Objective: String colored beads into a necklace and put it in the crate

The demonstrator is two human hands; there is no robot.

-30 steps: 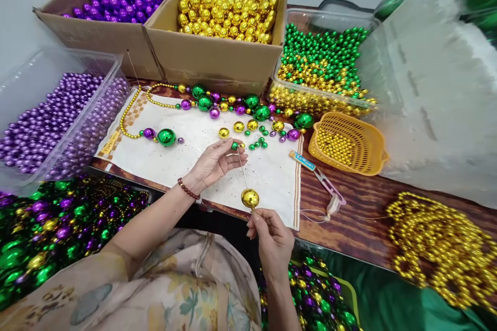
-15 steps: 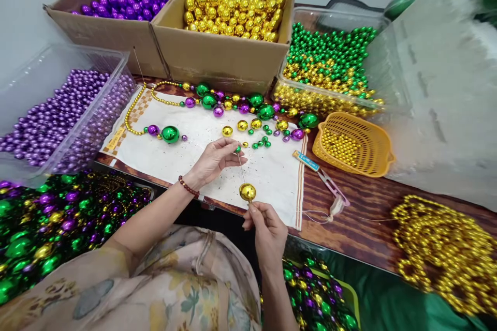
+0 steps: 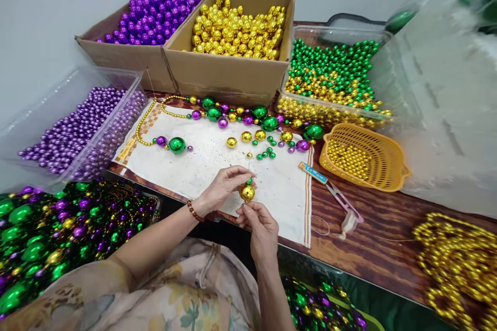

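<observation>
My left hand (image 3: 223,189) pinches a small green bead (image 3: 249,181), which is on a thin needle (image 3: 249,161) pointing up. Directly under it, touching or nearly so, sits a large gold bead (image 3: 247,193) on the same needle. From below, my right hand (image 3: 261,227) grips the needle's lower end between thumb and fingers, just under the gold bead. Both hands are over the front of a white cloth (image 3: 209,165). Loose gold beads (image 3: 246,136) and small green beads (image 3: 266,153) lie beyond them, near a strung bead garland (image 3: 269,123).
Behind the cloth stand cardboard boxes of purple beads (image 3: 155,15) and gold beads (image 3: 233,31). Clear tubs (image 3: 134,83) flank it. To the right are a yellow basket (image 3: 388,165), a pink-handled cutter (image 3: 341,199) and gold bead strands (image 3: 458,258).
The green bead has come down the needle to the gold bead, with my left hand on it. My hands are closer together. The camera view has tilted up, bringing a fan into sight.
</observation>
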